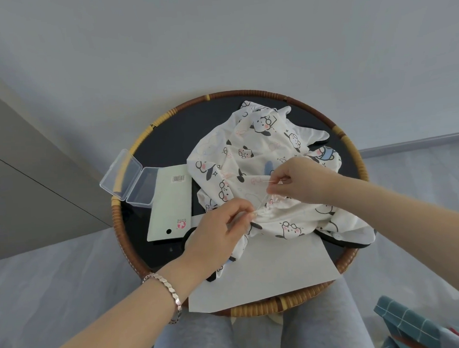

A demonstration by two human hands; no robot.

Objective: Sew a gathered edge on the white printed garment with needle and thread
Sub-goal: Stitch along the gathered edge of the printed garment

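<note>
A round table is sitting in front of the seated person, its rim [350, 141] wrapped in glossy woven cane in brown and straw bands, its top dark and smooth. The white printed garment [248, 151] is lying crumpled over the far right half of it, soft thin cloth covered in cartoon dog faces, one fold trailing toward the near edge. A flat white sheet of paper [270, 272] is lying under it and reaching over the near rim. To the left a pale green card [171, 200] with a barcode is resting flat, and a clear hard plastic box [128, 176] is lying open, its hinged lid hanging past the rim. The left hand [220, 227] is pinching the puckered, ruffled edge of the cloth between thumb and curled fingers; a metal link bracelet [166, 286] is circling that wrist. The right hand [295, 181] is hovering just above the gathers, its fingertips closing on a thin needle [269, 181]; the thread is too fine to make out clearly.
</note>
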